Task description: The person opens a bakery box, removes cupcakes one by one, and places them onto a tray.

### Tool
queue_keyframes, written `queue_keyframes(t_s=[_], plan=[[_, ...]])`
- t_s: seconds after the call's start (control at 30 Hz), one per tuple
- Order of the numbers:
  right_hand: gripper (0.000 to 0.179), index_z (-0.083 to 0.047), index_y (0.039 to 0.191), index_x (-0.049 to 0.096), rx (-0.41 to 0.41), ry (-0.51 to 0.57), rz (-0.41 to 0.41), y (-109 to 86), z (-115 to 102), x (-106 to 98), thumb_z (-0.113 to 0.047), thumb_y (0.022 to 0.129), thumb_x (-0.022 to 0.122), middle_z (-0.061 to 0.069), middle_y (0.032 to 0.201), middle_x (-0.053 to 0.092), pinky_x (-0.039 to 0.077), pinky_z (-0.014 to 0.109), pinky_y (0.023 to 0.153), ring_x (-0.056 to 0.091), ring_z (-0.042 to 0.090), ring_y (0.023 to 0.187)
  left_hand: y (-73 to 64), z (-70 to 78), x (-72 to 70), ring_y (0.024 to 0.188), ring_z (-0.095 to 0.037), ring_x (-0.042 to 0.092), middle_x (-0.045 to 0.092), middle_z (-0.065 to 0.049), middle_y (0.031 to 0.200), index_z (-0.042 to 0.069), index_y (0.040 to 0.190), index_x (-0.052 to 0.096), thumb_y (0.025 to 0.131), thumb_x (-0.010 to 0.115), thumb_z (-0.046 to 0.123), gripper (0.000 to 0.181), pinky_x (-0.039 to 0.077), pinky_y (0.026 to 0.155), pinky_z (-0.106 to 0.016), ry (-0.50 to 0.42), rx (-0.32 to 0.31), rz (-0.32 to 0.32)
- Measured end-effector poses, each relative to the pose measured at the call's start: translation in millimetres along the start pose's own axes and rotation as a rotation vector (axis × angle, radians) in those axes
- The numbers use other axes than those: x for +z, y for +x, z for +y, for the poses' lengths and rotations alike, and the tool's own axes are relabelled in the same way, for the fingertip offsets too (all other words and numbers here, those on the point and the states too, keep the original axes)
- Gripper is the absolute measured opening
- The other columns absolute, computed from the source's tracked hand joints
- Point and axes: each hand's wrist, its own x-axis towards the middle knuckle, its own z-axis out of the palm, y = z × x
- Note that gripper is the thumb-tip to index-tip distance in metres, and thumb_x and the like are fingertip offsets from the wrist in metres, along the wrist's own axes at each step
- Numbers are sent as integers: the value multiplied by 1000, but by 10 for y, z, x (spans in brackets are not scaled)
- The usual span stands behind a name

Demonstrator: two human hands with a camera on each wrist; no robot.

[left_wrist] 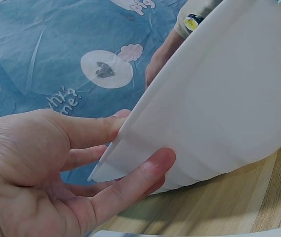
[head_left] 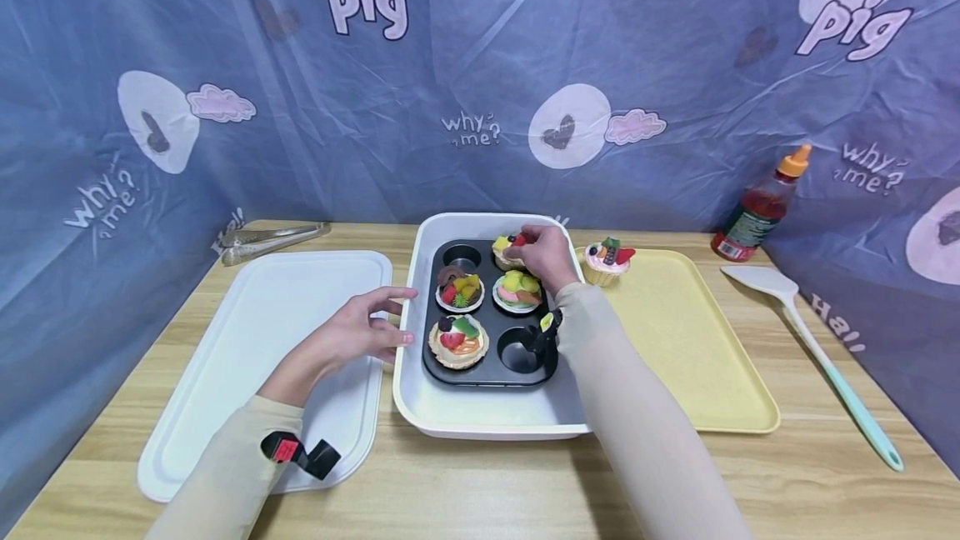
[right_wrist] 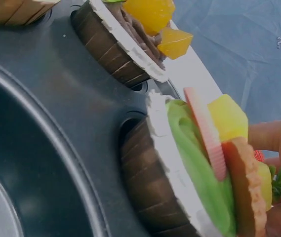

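A black muffin tin (head_left: 491,367) lies inside a white bin (head_left: 487,423). My right hand (head_left: 547,255) grips a fruit-topped cupcake (head_left: 504,253) by its upper part, at the tin's far right cup. Part of that cupcake is hidden by the fingers. Below it sits a cupcake with green cream (right_wrist: 199,158) in a brown wrapper. In the left column are a chocolate-cream cupcake (head_left: 460,290) and a fruit tart (head_left: 459,342). The far left and near right cups hold nothing. My left hand (left_wrist: 36,168) touches the bin's left side with fingers extended.
Another cupcake (head_left: 606,261) stands on a yellow tray (head_left: 690,340) at the right. A white tray (head_left: 262,315) lies at the left, with metal tongs (head_left: 270,238) behind it. Farther right are a sauce bottle (head_left: 759,211) and a spatula (head_left: 817,348).
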Motion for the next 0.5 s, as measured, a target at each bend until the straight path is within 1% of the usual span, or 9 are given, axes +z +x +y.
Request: queue_keyframes(t_s=[0.07, 0.2, 0.33, 0.5], plan=[[30, -1, 110, 74, 18, 9, 2, -2, -2, -7, -8, 81, 81, 15, 103, 72, 49, 25, 74, 61, 19, 86, 3, 0, 0, 86, -17, 68, 49, -26, 128, 3, 152, 40, 90, 72, 0, 70, 64, 71, -42, 2, 1, 1], [40, -1, 121, 71, 53, 46, 18, -8, -17, -11, -10, 83, 81, 17, 113, 71, 52, 29, 83, 61, 22, 96, 5, 3, -3, 86, -17, 68, 49, -26, 128, 4, 152, 40, 90, 72, 0, 70, 64, 71, -42, 9, -5, 6], [42, -2, 123, 71, 63, 106, 51, -8, -23, -5, -10, 83, 81, 18, 112, 70, 50, 30, 86, 59, 22, 100, 5, 6, -2, 86, -17, 68, 49, -26, 129, 4, 152, 40, 90, 71, -1, 69, 64, 71, -41, 11, -9, 8], [50, -4, 128, 68, 51, 122, 69, -7, -27, -8, -12, 81, 82, 17, 116, 70, 52, 33, 88, 59, 25, 104, 8, -3, 0, 87, -17, 68, 49, -26, 129, 4, 152, 40, 90, 71, -2, 69, 64, 71, -41, 7, -5, 5]])
